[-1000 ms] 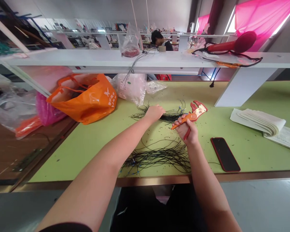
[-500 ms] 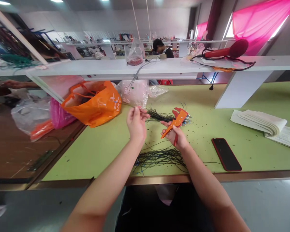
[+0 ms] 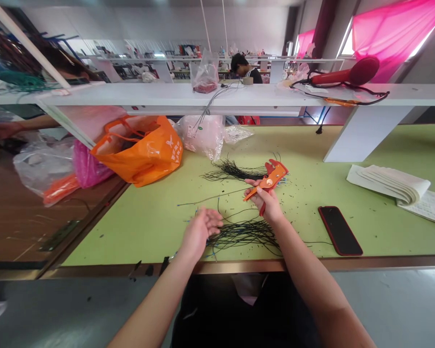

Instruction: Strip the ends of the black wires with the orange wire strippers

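Observation:
My right hand [image 3: 267,199] is wrapped round an orange and red wire stripper [image 3: 270,181], its jaws tilted up and away from me. A single thin wire [image 3: 213,197] stretches leftward from near the right hand across the green table; whether its fingers hold it I cannot tell. My left hand [image 3: 203,227] has its fingers apart, at the left end of the near bundle of black wires [image 3: 246,235], and I see nothing in it. Beyond the stripper lies a second bundle of black wires [image 3: 235,169], with blue tips at its right end.
A phone [image 3: 340,231] and folded papers [image 3: 387,183] lie to the right. An orange bag [image 3: 141,154] and a clear plastic bag [image 3: 203,135] stand at the back left. A white shelf [image 3: 166,96] spans the table; another person [image 3: 244,70] sits beyond it. Small dark scraps are scattered about.
My left hand has moved down and toward me, from beside the far bundle to the near one. A single wire now shows left of the right hand, which still holds the wire stripper.

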The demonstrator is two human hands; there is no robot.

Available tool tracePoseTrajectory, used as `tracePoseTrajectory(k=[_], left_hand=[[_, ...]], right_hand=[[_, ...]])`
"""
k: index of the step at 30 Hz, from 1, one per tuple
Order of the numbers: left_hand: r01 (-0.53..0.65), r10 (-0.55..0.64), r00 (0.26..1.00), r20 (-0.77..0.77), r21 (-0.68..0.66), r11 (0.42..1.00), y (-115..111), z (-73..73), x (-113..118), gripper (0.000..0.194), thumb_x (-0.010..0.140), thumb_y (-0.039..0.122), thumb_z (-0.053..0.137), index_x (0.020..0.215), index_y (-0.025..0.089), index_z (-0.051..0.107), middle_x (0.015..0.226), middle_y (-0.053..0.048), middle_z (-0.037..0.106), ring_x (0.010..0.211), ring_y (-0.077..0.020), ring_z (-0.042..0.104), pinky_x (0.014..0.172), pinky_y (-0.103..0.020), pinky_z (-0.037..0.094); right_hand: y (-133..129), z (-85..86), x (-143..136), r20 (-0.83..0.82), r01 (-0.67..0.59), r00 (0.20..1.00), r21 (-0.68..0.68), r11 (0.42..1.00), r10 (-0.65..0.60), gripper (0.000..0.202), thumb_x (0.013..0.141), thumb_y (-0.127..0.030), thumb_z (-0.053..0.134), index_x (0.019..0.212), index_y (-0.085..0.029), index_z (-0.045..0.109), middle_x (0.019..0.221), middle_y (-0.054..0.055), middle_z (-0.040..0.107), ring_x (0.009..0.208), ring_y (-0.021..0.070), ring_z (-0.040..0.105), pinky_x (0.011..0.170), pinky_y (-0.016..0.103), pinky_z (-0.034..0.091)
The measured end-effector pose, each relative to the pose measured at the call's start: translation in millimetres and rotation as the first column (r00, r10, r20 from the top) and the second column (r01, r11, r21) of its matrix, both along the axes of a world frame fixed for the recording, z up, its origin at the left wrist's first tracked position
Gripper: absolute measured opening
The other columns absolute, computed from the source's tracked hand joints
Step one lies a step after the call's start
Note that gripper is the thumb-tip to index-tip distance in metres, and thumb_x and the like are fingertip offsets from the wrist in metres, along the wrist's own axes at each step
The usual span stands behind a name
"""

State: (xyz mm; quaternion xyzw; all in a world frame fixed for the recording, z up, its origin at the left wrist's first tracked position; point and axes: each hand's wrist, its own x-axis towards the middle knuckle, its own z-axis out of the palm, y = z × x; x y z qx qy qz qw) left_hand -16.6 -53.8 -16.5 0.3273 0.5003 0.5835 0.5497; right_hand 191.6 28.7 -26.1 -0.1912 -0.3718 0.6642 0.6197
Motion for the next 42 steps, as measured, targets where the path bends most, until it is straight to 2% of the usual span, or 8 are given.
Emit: tracePoseTrajectory(k=[3, 7, 11, 18, 23, 35, 39, 42], left_hand=[[0.232, -0.224, 0.950, -0.217, 0.008, 0.973, -2.8, -1.8, 20.8, 0.047, 0.082, 0.061, 0.073, 0.070, 0.016, 0.067, 0.065, -0.005, 0.067, 0.057, -0.0134, 0.061, 0.052, -0.023, 0.049], [0.276, -0.276, 0.957, -0.092, -0.013, 0.961, 27.2, -2.9, 62.1, 0.059, 0.082, 0.077, 0.060, 0.075, 0.018, 0.061, 0.056, 0.002, 0.057, 0.040, -0.0092, 0.046, 0.038, -0.022, 0.035], [0.081, -0.078, 0.996, -0.032, 0.105, 0.991, 62.8, -7.9, 81.9, 0.058, 0.079, 0.077, 0.065, 0.074, 0.020, 0.057, 0.048, 0.011, 0.033, 0.038, -0.0059, 0.029, 0.039, -0.020, 0.022], [0.007, 0.025, 0.996, -0.091, 0.335, 0.942, 80.5, -0.7, 48.9, 0.057, 0.085, 0.068, 0.065, 0.057, 0.021, 0.049, 0.049, 0.004, 0.044, 0.044, -0.0092, 0.041, 0.047, -0.024, 0.032], [-0.064, 0.021, 0.991, 0.134, 0.326, 0.943, 75.9, 9.2, 31.9, 0.058, 0.076, 0.063, 0.077, 0.052, 0.021, 0.045, 0.047, 0.006, 0.033, 0.039, -0.0070, 0.033, 0.043, -0.024, 0.023], [-0.049, -0.034, 0.961, 0.275, 0.289, 0.956, 55.3, 21.3, 39.0, 0.056, 0.074, 0.058, 0.082, 0.052, 0.019, 0.047, 0.044, 0.006, 0.034, 0.037, -0.0058, 0.034, 0.040, -0.023, 0.025], [-0.021, -0.015, 0.979, 0.203, 0.174, 0.984, 35.5, 14.3, 48.2, 0.058, 0.078, 0.061, 0.078, 0.053, 0.019, 0.047, 0.045, 0.006, 0.037, 0.038, -0.0058, 0.037, 0.042, -0.022, 0.028], [0.110, -0.113, 0.986, 0.125, 0.033, 0.993, 17.2, -0.3, 63.8, 0.060, 0.079, 0.068, 0.074, 0.057, 0.019, 0.048, 0.046, 0.007, 0.040, 0.038, -0.0062, 0.038, 0.043, -0.022, 0.031]], right_hand=[[-5.4, -3.1, -5.6, 0.113, -0.025, 0.993, 0.040, 0.999, 0.020, 0.027, 0.081, -0.038, 0.081, 0.099, -0.024, 0.067, 0.123, 0.007, 0.072, 0.090, 0.0204, 0.072, 0.090, 0.040, 0.059], [-11.6, -1.9, -10.3, 0.201, -0.012, 0.979, 0.108, 0.994, -0.010, 0.028, 0.080, -0.044, 0.083, 0.098, -0.026, 0.069, 0.110, 0.006, 0.075, 0.098, 0.0243, 0.071, 0.095, 0.043, 0.057], [-12.3, 2.6, -8.6, 0.278, -0.030, 0.961, 0.155, 0.987, -0.014, 0.032, 0.076, -0.048, 0.085, 0.093, -0.024, 0.071, 0.116, 0.009, 0.074, 0.114, 0.0299, 0.067, 0.101, 0.045, 0.053], [-5.7, 5.0, 12.2, 0.261, -0.149, 0.958, 0.110, 0.983, 0.116, 0.034, 0.082, -0.048, 0.080, 0.103, -0.023, 0.071, 0.127, 0.012, 0.070, 0.105, 0.0275, 0.069, 0.097, 0.045, 0.055], [-2.2, 8.5, 21.7, 0.067, -0.105, 0.993, 0.048, 0.993, 0.102, 0.031, 0.082, -0.047, 0.080, 0.101, -0.024, 0.069, 0.118, 0.008, 0.068, 0.086, 0.0192, 0.066, 0.088, 0.040, 0.057], [4.9, 17.8, 28.9, -0.038, 0.046, 0.998, -0.007, 0.999, -0.046, 0.028, 0.076, -0.037, 0.082, 0.094, -0.025, 0.066, 0.092, 0.002, 0.064, 0.080, 0.0172, 0.062, 0.084, 0.037, 0.059], [5.0, 28.6, 39.0, -0.062, 0.094, 0.994, 0.020, 0.995, -0.093, 0.028, 0.074, -0.038, 0.082, 0.091, -0.025, 0.065, 0.087, 0.001, 0.065, 0.077, 0.0171, 0.061, 0.082, 0.037, 0.060], [2.8, 38.2, 53.0, -0.106, 0.165, 0.982, 0.067, 0.984, -0.157, 0.024, 0.075, -0.037, 0.079, 0.091, -0.026, 0.064, 0.086, 0.000, 0.064, 0.077, 0.0171, 0.061, 0.083, 0.037, 0.059]])
